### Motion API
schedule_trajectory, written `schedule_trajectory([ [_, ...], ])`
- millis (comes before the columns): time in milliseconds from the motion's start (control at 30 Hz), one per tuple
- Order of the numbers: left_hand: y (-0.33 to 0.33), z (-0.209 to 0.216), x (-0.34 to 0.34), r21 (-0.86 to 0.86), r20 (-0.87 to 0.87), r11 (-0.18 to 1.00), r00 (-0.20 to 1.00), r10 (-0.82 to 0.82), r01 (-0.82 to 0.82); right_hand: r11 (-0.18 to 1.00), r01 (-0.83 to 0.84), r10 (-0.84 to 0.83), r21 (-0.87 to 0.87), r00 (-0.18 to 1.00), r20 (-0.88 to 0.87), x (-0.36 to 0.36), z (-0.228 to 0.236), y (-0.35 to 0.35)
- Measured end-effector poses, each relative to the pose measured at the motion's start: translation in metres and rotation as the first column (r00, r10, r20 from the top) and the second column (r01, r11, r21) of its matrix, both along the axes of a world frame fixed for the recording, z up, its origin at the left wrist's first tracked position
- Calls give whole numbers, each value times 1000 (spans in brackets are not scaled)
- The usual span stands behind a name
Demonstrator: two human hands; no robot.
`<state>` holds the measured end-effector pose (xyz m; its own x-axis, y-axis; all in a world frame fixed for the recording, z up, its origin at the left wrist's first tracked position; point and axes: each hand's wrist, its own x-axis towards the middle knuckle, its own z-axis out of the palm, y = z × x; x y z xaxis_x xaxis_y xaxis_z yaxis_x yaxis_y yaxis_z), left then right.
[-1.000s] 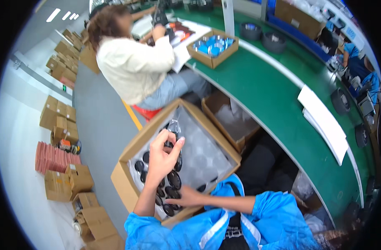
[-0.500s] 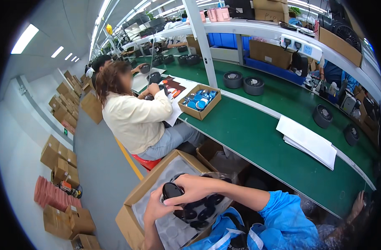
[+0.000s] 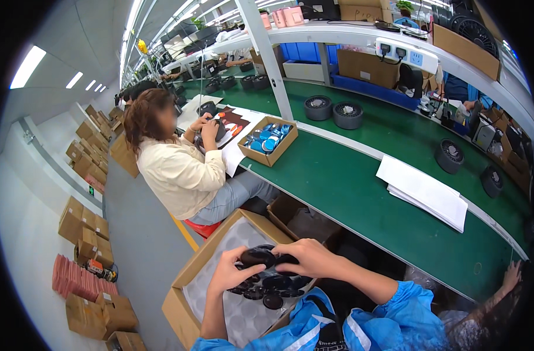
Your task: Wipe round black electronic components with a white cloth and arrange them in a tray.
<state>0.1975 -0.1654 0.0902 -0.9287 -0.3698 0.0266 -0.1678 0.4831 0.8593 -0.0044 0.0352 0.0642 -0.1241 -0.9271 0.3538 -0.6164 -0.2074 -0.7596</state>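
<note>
Over an open cardboard box [image 3: 179, 316] in front of me, my left hand [image 3: 229, 274] grips a glossy black round disc [image 3: 257, 256] between thumb and fingers. Close beside it, my right hand [image 3: 312, 257] is closed on a second black disc [image 3: 287, 264], partly covered by its fingers. Beneath both hands, several loose black discs [image 3: 272, 302] lie heaped in the box. A pale liner sheet [image 3: 211, 295] with round dimples spreads under them.
A green workbench [image 3: 331, 175] runs along my right, carrying white sheets [image 3: 422, 190], black round wheel-like units [image 3: 347, 115] and a carton of blue caps [image 3: 269, 143]. A seated co-worker [image 3: 176, 175] is at the left. Another person's hand [image 3: 511, 277] rests at the bench's right end.
My hands have moved from being together around one black piece to holding two discs side by side. The co-worker's hands have shifted on their work. My view has turned slightly.
</note>
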Motion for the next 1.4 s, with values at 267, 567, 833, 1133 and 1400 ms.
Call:
schedule_trajectory([
  [267,16,42,15,-231,-200,973,979,-30,-18,991,125,-128,38,989,72,-63,-15,60],
  [567,16,89,-30,62,-563,889,751,-345,454,932,81,243,-352,579,778,-74,7,44],
  [833,-29,57,-161,270,-531,961,824,200,-59,854,511,-487,93,724,489,-120,35,55],
  [1133,-76,-28,-376,234,-344,972,938,49,35,522,852,-849,-53,524,71,-263,-47,25],
  [1400,-114,-109,-473,-83,-242,997,970,-22,2,455,837,-761,305,543,-355,-329,-41,8],
])
